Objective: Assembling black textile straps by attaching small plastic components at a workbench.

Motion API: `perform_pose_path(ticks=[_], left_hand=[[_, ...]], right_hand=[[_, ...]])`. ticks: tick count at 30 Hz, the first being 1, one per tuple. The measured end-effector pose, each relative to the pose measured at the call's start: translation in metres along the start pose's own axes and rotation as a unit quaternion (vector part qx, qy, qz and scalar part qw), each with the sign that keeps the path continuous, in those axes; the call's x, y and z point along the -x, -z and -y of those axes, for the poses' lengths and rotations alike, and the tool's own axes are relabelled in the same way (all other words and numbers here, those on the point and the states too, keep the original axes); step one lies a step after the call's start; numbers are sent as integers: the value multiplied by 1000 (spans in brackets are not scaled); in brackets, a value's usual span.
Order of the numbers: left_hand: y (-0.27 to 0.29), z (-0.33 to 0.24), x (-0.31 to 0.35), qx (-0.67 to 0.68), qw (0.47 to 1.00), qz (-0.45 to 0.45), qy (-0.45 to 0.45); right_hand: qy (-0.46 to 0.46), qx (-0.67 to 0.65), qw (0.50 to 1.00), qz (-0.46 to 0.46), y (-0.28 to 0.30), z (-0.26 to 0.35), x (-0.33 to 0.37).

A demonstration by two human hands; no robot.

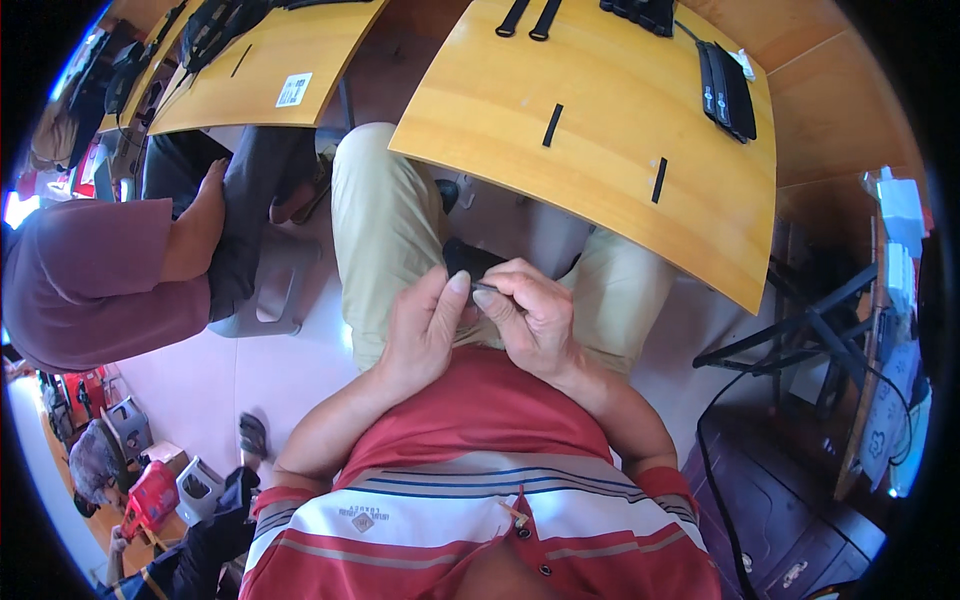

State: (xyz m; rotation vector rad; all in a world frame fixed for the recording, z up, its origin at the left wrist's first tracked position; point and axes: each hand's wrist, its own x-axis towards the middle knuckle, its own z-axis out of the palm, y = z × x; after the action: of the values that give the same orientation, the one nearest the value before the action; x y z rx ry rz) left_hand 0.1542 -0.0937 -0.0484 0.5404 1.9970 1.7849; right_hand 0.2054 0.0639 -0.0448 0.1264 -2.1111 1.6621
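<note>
My left hand and my right hand are close together above my lap, thumbs up and fingers bent in a pinch. Between their fingertips is a small piece of black material, mostly covered by the thumbs and fingers. Just beyond the fingers a wider black piece shows over my lap; whether it joins the pinched piece I cannot tell. Nearest in front is a yellow wooden table, with two short black strips lying apart on it.
Black straps with looped ends, a black bundle and flat black pieces lie toward the table's far side. At left a person in a maroon shirt sits by another table. A black metal frame and dark cabinet stand right.
</note>
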Motion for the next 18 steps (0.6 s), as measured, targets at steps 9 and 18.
perform_pose_path(ticks=[9,18], left_hand=[[92,-13,30,81,983,-164,16],[137,-5,48,106,979,-174,-2]], right_hand=[[-103,-173,828,-523,141,16,-29],[73,-16,939,-337,108,48,-98]])
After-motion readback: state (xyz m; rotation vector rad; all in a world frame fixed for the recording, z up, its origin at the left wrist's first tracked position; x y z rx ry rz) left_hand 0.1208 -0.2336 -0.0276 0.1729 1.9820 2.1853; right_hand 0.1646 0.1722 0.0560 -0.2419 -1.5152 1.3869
